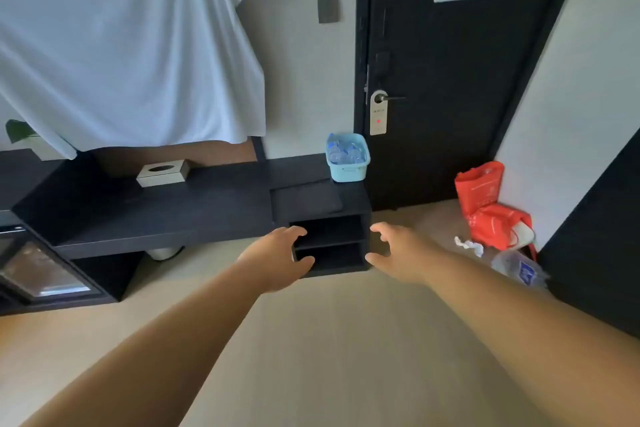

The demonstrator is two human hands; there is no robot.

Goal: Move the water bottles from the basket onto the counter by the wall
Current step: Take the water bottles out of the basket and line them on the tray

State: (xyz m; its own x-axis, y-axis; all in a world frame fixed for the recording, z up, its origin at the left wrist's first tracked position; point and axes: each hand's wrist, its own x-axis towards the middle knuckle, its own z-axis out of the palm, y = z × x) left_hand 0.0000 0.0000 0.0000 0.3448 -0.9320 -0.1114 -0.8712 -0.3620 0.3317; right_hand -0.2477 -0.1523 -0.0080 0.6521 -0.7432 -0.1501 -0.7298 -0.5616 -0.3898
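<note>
- Both hands are empty: your left hand point(277, 258) and right hand point(398, 253) reach forward with fingers spread and loosely bent, gripping nothing.
- Locate the light-blue basket point(348, 173) at the right end of the dark counter point(207, 204), just beside the black door point(450, 80). It lies straight ahead, beyond and between your hands.
- Water bottles point(346, 151) fill the basket and appear to stand upright; blur prevents a count.
- Judge your right hand marginally nearer; expect to reach in from above.
- Note that the counter runs left from the basket along the wall toward the tissue box point(162, 173).
</note>
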